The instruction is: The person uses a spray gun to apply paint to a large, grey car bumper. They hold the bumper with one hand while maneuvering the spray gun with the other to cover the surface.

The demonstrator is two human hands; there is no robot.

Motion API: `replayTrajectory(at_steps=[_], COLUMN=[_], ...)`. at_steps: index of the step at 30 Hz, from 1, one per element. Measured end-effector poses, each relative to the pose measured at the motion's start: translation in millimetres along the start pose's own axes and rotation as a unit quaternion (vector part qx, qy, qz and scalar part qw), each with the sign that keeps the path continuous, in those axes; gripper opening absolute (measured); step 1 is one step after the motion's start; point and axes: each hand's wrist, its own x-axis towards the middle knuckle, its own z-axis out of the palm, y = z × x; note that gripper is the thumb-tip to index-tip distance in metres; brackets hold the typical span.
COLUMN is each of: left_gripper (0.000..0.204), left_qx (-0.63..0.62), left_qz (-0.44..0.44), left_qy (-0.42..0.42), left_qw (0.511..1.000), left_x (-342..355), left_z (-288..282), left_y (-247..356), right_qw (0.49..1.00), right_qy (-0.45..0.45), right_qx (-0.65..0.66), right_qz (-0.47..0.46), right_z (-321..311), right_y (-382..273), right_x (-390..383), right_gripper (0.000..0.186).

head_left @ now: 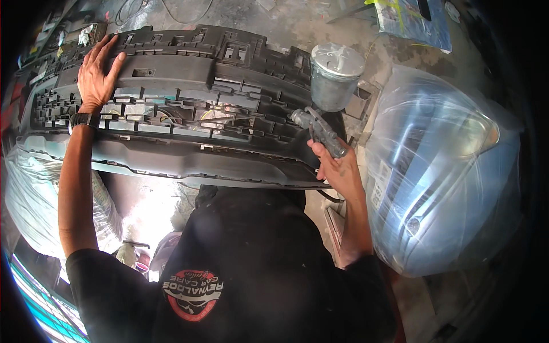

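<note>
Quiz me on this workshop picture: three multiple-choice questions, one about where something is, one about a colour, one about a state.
1. Where does the left hand rest?
A. flat on the grille's upper left part
B. on the plastic-wrapped part
C. on the floor

2. What colour is the grille?
A. white
B. dark grey
C. red

3. What is the right hand doing?
A. hanging empty
B. gripping the spray gun
C. pressing flat on the grille

Answers: 1 A, the palm lies spread on the grille's upper left. 2 B, its bars and frame are dark grey. 3 B, the fingers wrap the handle of the spray gun under its metal cup.
</note>
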Motion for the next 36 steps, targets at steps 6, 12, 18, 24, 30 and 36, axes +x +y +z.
replayTrajectory(at_steps=[6,12,18,24,30,36], left_gripper=[0.055,0.057,0.055,0.057,0.058,0.058], left_qx=[0.016,0.005,0.018,0.004,0.002,0.001], left_qz=[-0.001,-0.002,-0.001,-0.004,-0.007,-0.008], left_qy=[-0.014,-0.004,-0.014,0.004,0.003,0.006], left_qw=[1.000,1.000,1.000,1.000,1.000,1.000], left_x=[0,0,0,-1,0,-1], left_z=[0,0,-1,1,0,0], left_y=[0,0,0,-1,1,1], right_qw=[1.000,1.000,1.000,1.000,0.999,0.998], right_qy=[-0.001,0.021,0.002,-0.009,-0.032,-0.047], right_qx=[0.000,-0.012,0.005,0.010,0.022,0.019], right_qz=[-0.007,0.007,-0.006,-0.012,-0.024,-0.022], right_z=[1,2,3,8,16,23], right_y=[-4,3,1,-8,-19,-23], right_x=[-3,-3,-3,-3,1,5], right_gripper=[0.046,0.044,0.058,0.055,0.051,0.049])
